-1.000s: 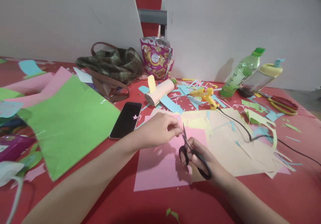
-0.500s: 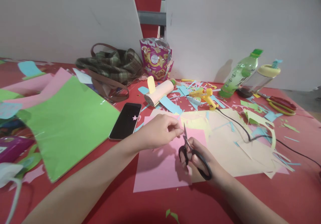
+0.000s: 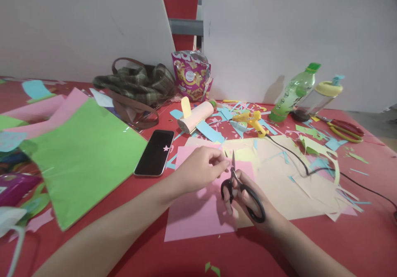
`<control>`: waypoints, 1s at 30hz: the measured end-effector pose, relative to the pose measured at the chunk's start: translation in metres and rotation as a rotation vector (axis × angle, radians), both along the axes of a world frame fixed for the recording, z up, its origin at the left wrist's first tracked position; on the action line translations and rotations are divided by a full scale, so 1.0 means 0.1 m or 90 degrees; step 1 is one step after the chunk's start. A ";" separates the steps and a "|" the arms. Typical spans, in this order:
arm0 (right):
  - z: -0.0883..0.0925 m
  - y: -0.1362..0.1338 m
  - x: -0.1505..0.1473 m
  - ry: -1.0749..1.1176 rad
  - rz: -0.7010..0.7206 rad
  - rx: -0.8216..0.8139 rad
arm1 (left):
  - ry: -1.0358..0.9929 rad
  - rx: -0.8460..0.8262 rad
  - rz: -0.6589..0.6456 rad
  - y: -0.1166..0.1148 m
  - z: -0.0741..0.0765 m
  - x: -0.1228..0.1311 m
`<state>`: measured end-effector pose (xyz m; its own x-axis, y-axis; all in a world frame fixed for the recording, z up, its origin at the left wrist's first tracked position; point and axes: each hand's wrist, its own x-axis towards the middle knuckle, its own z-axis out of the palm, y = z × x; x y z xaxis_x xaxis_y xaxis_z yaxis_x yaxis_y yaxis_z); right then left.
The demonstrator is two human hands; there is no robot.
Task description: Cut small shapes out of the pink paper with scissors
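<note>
My right hand [image 3: 248, 200] is closed through the black handles of a small pair of scissors [image 3: 245, 192], blades pointing up and away from me. My left hand [image 3: 201, 167] pinches a tiny piece of paper right at the blades; the piece is too small to make out. Both hands hover over a pink sheet of paper [image 3: 198, 215] lying on the red table [image 3: 356, 235]. A black phone [image 3: 155, 158] with a small pink star on its screen lies just left of my left hand.
A large green sheet [image 3: 80, 157] and pink sheets lie at the left. A yellow glue gun [image 3: 251, 120] with a black cord, a paper-covered tube [image 3: 195, 118], a snack bag [image 3: 190, 75], a plaid bag [image 3: 136, 84], two bottles and red-handled scissors [image 3: 344, 129] stand farther back among paper scraps.
Both hands have shifted slightly right and toward me. The scissors' blades now stand more upright, and my left fingers stay pinched at them.
</note>
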<state>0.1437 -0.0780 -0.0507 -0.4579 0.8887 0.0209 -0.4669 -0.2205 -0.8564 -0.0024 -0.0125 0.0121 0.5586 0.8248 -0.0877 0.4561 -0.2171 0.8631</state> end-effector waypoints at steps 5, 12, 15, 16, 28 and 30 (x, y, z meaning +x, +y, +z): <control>0.01 -0.01 -0.01 0.002 -0.013 0.009 | -0.030 0.000 0.029 -0.05 0.02 0.05; 0.07 -0.04 0.01 -0.033 -0.036 0.026 | -0.100 -0.018 0.066 -0.12 -0.04 0.11; 0.08 -0.05 0.01 -0.061 -0.054 0.033 | -0.130 -0.044 0.076 -0.15 -0.09 0.12; 0.08 -0.06 0.01 -0.065 -0.058 0.034 | -0.135 -0.049 0.078 -0.16 -0.10 0.13; 0.06 -0.06 0.00 -0.070 -0.069 0.022 | -0.126 -0.034 0.094 -0.21 -0.14 0.16; 0.06 -0.06 0.00 -0.080 -0.081 0.025 | -0.127 -0.037 0.092 -0.21 -0.13 0.16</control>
